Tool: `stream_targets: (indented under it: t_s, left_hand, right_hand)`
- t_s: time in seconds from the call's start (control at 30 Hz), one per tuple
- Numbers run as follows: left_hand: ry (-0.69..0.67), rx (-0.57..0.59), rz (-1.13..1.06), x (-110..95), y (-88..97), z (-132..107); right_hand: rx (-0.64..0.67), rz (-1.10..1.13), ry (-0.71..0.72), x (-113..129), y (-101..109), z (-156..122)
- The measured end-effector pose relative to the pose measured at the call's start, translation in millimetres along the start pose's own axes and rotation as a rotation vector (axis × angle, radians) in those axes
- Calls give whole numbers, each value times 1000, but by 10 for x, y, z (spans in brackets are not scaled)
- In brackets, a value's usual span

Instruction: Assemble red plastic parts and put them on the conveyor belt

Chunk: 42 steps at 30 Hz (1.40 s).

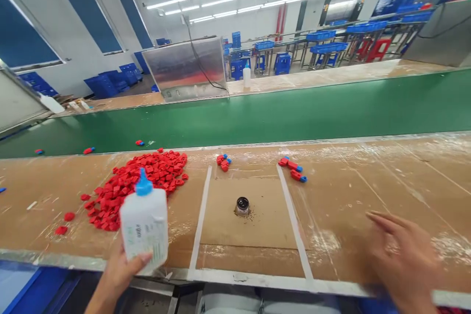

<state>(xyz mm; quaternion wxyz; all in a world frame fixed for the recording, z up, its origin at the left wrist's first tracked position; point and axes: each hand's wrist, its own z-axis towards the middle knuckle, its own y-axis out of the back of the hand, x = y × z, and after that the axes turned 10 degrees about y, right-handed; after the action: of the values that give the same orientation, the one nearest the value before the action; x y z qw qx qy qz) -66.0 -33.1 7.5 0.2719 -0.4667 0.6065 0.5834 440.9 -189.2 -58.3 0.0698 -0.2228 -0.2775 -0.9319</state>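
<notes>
Head view shows your left hand [121, 267] wrapped around the base of a white bottle [144, 228], long axis upright and blue cap pointing up, at the near edge of the bench [349, 191]. Your right hand [405, 255] hovers open, empty and blurred, fingers stretched leftward toward a small dark pot [242, 204]. Red parts [140, 181] lie heaped just behind the bottle

Left hand [123, 269] and forearm [98, 299] bare; right hand [406, 257] bare, blurred.
</notes>
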Motion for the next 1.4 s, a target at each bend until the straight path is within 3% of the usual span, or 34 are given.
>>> stream_targets:
  t_s: [0.1,0.17,0.33,0.43,0.63,0.83,1.4]
  left_hand:
    - [-25,265,77,-28,-221,-115]
    - [-66,386,213,-127,-271,-129]
    - [-233,648,591,-504,-220,24]
    - [-302,739,773,-767,-199,103]
    - [-325,840,1018,-1224,-287,131]
    - [-371,898,1077,-1518,-389,142]
    - [-363,840,1205,-1828,-480,142]
  right_hand:
    - [61,-76,154,-118,-207,-54]
    - [74,-117,166,-175,-256,-78]
    - [142,-150,116,-214,-237,-108]
    - [174,-156,109,-187,-243,-110]
    - [210,-171,78,-195,-254,-119]
    - [198,-222,48,-206,-252,-126]
    - [213,-217,52,-140,-230,-98]
